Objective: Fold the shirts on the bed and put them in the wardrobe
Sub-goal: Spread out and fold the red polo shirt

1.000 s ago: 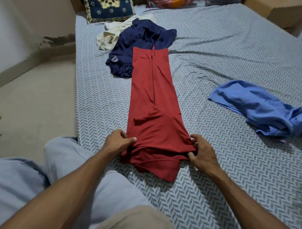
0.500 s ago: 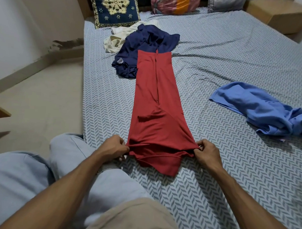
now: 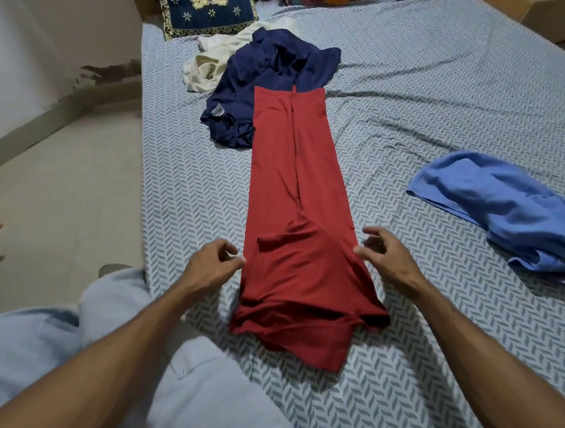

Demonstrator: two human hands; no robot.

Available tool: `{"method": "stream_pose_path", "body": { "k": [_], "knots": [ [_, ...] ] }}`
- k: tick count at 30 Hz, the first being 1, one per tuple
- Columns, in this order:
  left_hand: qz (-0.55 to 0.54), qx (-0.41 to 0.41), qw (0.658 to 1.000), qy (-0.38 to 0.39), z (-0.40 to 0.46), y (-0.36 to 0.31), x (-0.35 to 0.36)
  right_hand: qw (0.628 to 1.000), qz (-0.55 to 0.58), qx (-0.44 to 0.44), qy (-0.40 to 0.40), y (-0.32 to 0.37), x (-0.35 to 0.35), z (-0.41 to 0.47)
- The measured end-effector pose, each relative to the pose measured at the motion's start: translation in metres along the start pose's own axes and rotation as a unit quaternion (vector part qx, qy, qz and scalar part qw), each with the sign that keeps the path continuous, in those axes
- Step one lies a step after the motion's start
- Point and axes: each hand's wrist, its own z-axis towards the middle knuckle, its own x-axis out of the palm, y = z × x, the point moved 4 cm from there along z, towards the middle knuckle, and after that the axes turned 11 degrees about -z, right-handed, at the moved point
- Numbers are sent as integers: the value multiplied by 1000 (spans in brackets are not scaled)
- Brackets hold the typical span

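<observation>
Hovering hands beside red shirt
Left hand and right hand flank it, fingers loosely curled, apparently gripping nothing.

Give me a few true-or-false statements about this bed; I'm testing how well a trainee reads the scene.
1. The red shirt lies folded into a long narrow strip. True.
2. The far end of the red shirt overlaps the navy shirt. True.
3. The left hand grips the light blue shirt. False: that shirt lies apart on the right, and the hand is beside the red strip, holding nothing.
4. The right hand holds the cream shirt. False: it is open beside the red strip.
5. The bedsheet is plain white. False: it is patterned.
</observation>
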Motion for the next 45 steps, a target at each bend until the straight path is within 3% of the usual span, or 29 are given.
{"method": "stream_pose_path", "body": {
  "k": [5,8,11,14,22,30,45],
  "knots": [
    [14,114,991,-61,95,-35,-8,994,2,-45,-100,40,0,126],
    [76,259,956,-112,163,-63,-9,990,15,-53,-131,67,-6,208],
    [137,337,923,-122,239,-92,-10,985,-4,-74,-155,83,-10,286],
    [117,303,939,-114,316,-113,-14,980,-11,-99,-174,101,-14,346],
    [-47,157,961,-222,446,-145,-24,974,-12,-80,-211,127,-26,452],
    [-94,136,956,-243,485,-156,-38,963,-45,-12,-266,130,-40,484],
    [-122,77,963,-228,496,-160,-50,965,-102,42,-240,141,-54,492]
  ]
}}
